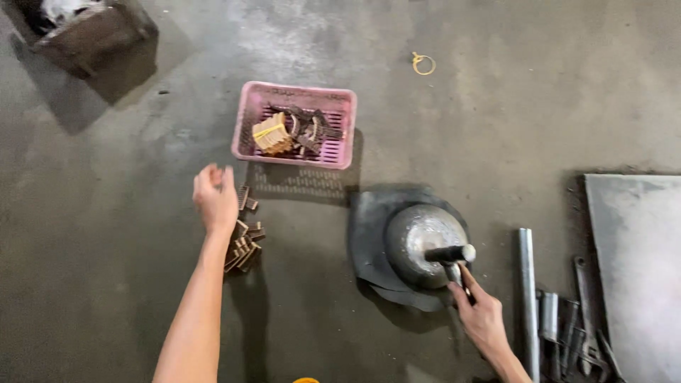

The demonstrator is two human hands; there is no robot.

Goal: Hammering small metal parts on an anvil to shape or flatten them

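The right hand (484,317) grips a hammer (452,255) whose head rests on the domed metal block (418,245). Left of the block, the left hand (215,198) hovers loosely curled over a pile of small brown pieces (245,245); any contents are hidden. More pieces lie in the pink basket (294,124) beyond; none sits on the block yet.

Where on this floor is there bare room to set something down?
Bare concrete lies left of the left hand and between the pink basket and the yellow ring. It is crowded beside the right hand, around the metal dome and the tools.
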